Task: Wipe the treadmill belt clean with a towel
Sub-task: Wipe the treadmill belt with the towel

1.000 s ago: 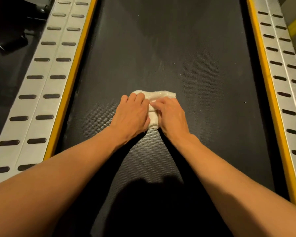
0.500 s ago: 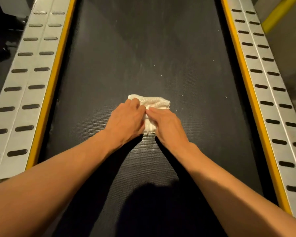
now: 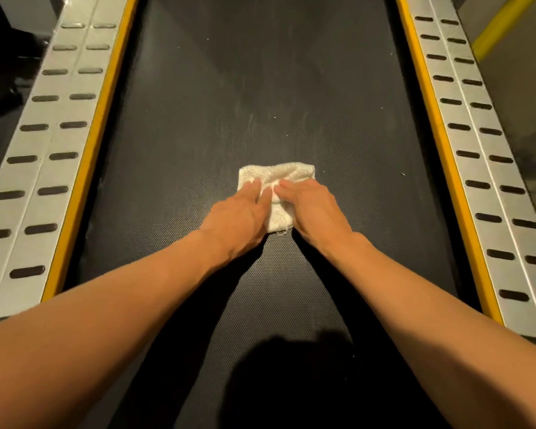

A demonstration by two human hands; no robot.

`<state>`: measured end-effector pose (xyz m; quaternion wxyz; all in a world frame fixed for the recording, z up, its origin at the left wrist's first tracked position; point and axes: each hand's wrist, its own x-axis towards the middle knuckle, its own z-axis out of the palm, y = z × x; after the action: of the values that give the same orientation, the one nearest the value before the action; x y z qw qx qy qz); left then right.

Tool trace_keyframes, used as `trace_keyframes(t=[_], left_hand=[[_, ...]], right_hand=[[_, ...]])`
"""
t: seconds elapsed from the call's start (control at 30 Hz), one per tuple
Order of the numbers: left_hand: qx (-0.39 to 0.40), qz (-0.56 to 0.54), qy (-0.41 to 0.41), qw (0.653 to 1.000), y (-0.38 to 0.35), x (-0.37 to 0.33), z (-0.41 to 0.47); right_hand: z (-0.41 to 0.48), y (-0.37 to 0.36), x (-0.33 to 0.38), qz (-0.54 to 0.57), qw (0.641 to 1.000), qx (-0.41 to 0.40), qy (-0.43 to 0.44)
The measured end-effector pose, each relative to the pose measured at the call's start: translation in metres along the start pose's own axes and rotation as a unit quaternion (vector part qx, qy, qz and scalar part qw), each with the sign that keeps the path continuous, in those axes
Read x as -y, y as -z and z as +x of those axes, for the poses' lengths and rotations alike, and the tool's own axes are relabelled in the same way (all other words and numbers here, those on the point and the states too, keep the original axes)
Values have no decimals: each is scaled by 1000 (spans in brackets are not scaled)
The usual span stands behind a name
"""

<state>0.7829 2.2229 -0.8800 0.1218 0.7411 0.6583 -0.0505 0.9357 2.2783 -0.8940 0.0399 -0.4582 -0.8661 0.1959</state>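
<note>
Black treadmill belt between silver side rails. Folded white towel under both palms; left hand, right hand press flat, uncurled, gripping nothing.

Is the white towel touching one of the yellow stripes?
No, the towel lies in the middle of the black belt, apart from the left yellow stripe and the right yellow stripe.

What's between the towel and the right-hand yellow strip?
Only bare belt with a few tiny specks on it. Nothing else lies between the towel and the right yellow strip. The head view shows this.
</note>
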Motion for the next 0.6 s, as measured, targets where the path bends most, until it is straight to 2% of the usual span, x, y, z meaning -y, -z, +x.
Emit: trace_keyframes(t=[0.1,0.27,0.43,0.5,0.6], left_hand=[[30,12,11,999,4,-9,6],[24,49,-29,998,-2,-19,2],[25,42,-14,999,1,-24,23],[26,43,-13,999,-1,-32,24],[30,55,-46,997,-5,-43,16]], right_hand=[[0,-2,6,-7,1000,-11,-22],[-22,-18,-11,17,999,-41,-15],[10,-21,-29,18,995,-57,-74],[-1,-21,-23,29,993,-87,-69],[-36,-21,-22,25,991,-128,-8]])
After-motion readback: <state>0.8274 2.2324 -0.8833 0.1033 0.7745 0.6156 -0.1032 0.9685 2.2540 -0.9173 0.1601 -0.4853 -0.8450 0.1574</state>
